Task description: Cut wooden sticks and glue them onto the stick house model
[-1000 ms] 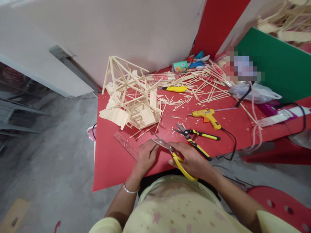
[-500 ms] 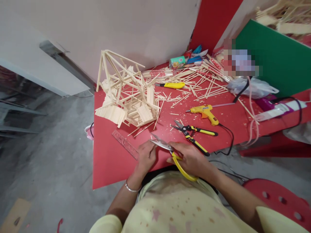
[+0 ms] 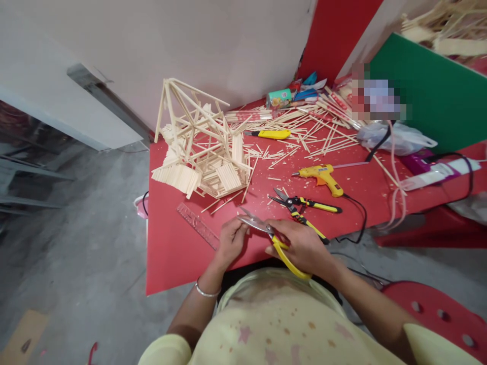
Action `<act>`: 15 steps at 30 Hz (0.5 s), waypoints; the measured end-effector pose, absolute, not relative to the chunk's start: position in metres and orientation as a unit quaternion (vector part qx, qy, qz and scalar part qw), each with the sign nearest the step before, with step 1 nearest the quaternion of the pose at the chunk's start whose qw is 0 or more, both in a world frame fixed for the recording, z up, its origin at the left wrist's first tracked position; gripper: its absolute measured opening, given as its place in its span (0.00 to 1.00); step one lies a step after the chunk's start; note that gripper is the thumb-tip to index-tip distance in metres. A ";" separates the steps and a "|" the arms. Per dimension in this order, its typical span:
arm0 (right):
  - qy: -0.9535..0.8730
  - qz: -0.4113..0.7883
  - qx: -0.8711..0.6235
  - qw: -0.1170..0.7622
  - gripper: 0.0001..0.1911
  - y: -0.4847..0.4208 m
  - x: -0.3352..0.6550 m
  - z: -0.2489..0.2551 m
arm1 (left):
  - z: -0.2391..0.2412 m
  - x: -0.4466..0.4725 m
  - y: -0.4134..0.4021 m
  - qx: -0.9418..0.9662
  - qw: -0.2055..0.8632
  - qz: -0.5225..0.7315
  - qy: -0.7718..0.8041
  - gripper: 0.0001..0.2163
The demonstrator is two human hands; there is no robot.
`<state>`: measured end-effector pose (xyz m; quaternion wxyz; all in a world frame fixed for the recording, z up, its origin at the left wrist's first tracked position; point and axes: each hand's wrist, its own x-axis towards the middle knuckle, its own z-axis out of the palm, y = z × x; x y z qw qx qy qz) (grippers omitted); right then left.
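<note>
My right hand (image 3: 300, 244) grips yellow-handled scissors (image 3: 280, 253) whose metal blades are parted and point left, above the table's front edge. Close to the blade tips is my left hand (image 3: 233, 238), its fingers pinched together; whatever they hold is too small or hidden to name. Left of that hand a clear ruler (image 3: 198, 226) lies flat. Beyond both hands stands a frame model made of wooden sticks (image 3: 201, 147), with slatted panels on it. Black-and-yellow pliers-like cutters (image 3: 300, 208) lie open just past my right hand.
On the red table (image 3: 167, 263) lie a yellow glue gun (image 3: 321, 176) with its cord, a yellow utility knife (image 3: 274, 134) and many loose sticks (image 3: 327, 134). A green can (image 3: 279, 98), a plastic bag (image 3: 395, 138) and a green board (image 3: 433, 91) are behind. A red stool (image 3: 437, 324) stands at right.
Both hands and the scissors have shifted very slightly in view, and the blades look a little closer together. The things on the table stay where they were.
</note>
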<state>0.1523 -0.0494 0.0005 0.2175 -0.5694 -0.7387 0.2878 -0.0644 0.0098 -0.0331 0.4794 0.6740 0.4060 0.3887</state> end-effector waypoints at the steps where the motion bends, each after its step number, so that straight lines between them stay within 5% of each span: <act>1: -0.738 0.293 -0.568 0.217 0.24 -0.050 0.152 0.000 | -0.033 -0.065 0.011 0.679 0.480 0.391 0.395 0.13; 15: -0.725 0.317 -0.567 0.231 0.23 -0.055 0.150 -0.014 | -0.062 -0.060 -0.003 0.577 0.582 0.413 0.397 0.14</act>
